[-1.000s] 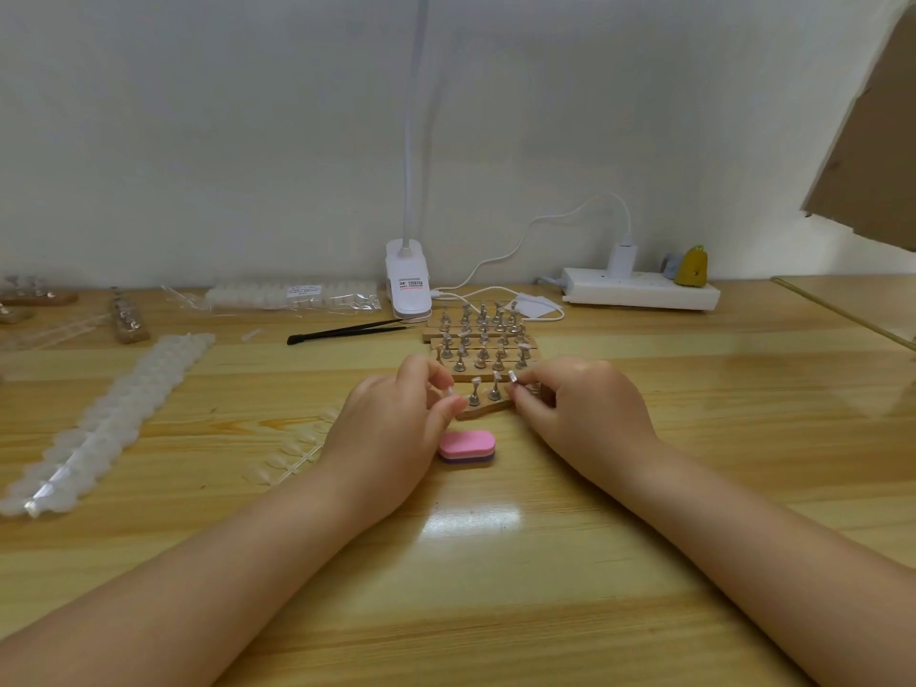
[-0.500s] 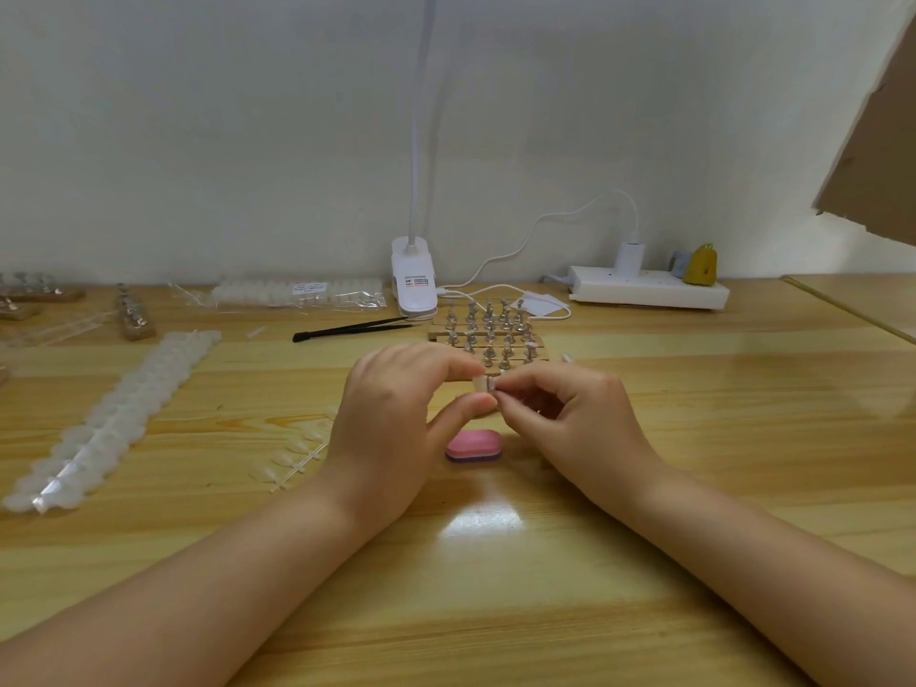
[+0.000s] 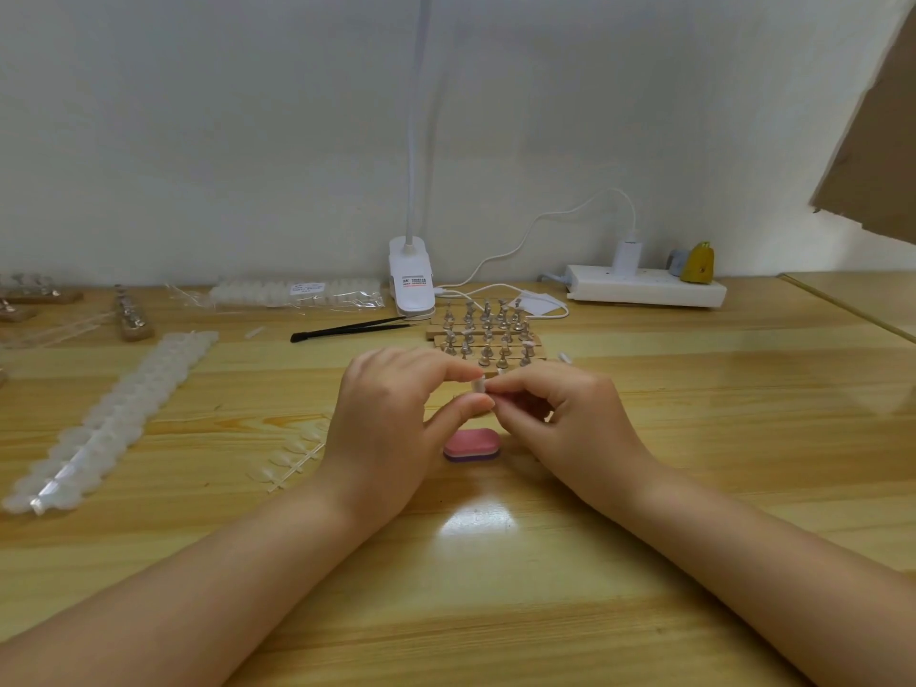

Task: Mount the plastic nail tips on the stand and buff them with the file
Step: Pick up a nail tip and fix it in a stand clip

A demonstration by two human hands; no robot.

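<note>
Fingers of both hands meet over the bench [image 3: 495,612], just in front of the stand [image 3: 488,339]. Left hand [image 3: 391,428]: thumb and forefinger pinch a small pale tip [image 3: 478,385] between their pads. Right hand [image 3: 565,423]: thumb and forefinger close on the same tip, or on a small holder under it; I cannot tell which, as the part is tiny and half hidden. My remaining fingers on both hands curl loosely inward.

Handling, as I judge it: the tip is very light, thin, smooth plastic. It will flex, slip and spring away if I squeeze hard. I take it by its side edges or base, with light pressure, and keep the curved face free.

Pose: both forearms lie low over the bench and converge toward the centre. Wrists are raised slightly, hands held clear of the surface.

File [image 3: 471,444]: a pink block, flat on the bench, directly below my hands and untouched. Stand: rows of metal pegs on wooden bars, just beyond my fingers. Spare tips [image 3: 292,461] lie left of my left wrist.
</note>
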